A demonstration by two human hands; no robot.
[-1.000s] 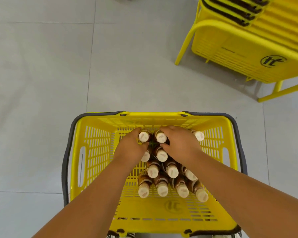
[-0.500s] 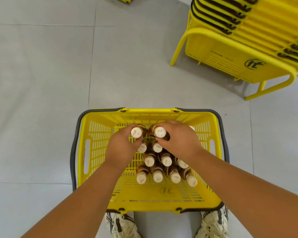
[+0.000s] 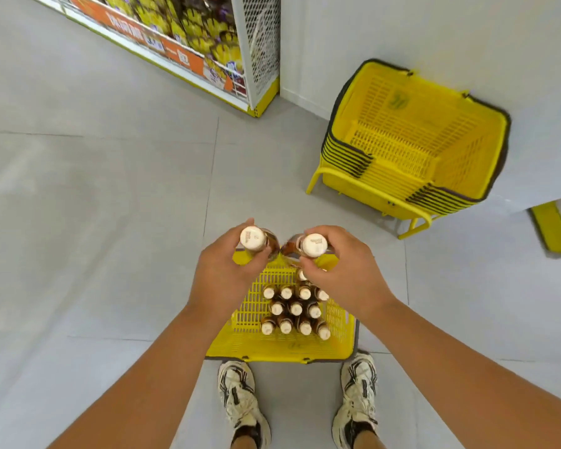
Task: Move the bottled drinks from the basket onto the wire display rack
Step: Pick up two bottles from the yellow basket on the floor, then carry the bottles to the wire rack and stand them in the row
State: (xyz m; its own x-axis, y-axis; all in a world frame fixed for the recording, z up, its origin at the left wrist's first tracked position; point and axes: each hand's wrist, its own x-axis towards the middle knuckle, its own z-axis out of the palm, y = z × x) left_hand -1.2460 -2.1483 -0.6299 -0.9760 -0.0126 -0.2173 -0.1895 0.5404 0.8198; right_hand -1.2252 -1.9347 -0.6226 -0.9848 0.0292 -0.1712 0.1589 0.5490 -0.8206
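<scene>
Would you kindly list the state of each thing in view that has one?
Left hand: grips a bottle, lifted.
Right hand: grips another bottle, lifted.
Basket: on the floor, part full.
Bottles in the basket: upright, capped.
Stacked baskets: nested, top one empty.

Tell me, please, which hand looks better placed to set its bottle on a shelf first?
Probably the left. Both hands grip a bottle above the basket, but the left hand is on the side of the only shelving in view, the shelf unit at upper left. The right hand is farther from it.
</scene>
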